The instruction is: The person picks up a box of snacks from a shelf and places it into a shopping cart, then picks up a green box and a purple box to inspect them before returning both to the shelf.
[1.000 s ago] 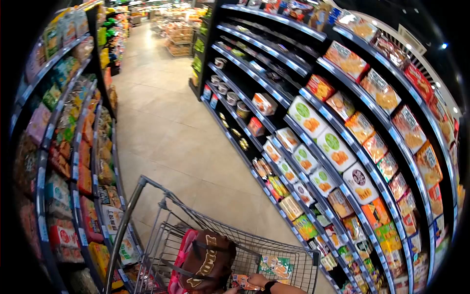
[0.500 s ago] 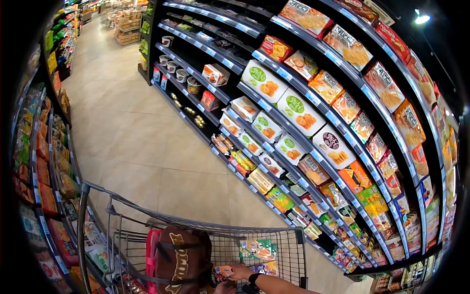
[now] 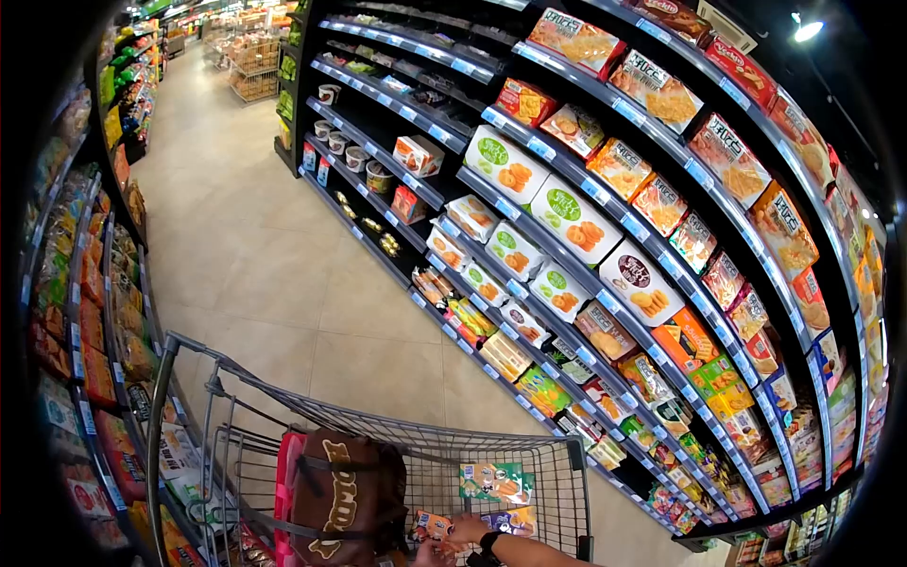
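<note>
Inside the metal shopping cart (image 3: 378,422), both my hands are together at an orange snack pack (image 3: 433,525). My right hand (image 3: 464,531), with a black band on its wrist, is closed at the pack's right edge. From the bottom of the view, my left hand (image 3: 431,555) reaches up with its fingers at the pack's lower edge, partly cut off by the frame. A green snack pack (image 3: 498,482) lies flat above them in the cart, and a purple pack (image 3: 511,520) is just right of my right hand. Left of my hands stands a brown bag (image 3: 333,501) with yellow lettering.
Tall shelves (image 3: 605,296) of boxed and bagged biscuits run along the right side. More shelves (image 3: 82,369) of packaged food stand close on the left. A tiled aisle floor (image 3: 255,255) stretches ahead to wire baskets (image 3: 253,71) of goods.
My hands and the orange pack have shifted slightly, with the left hand showing a little higher by the pack. The view has tilted slightly; the cart's contents look the same.
</note>
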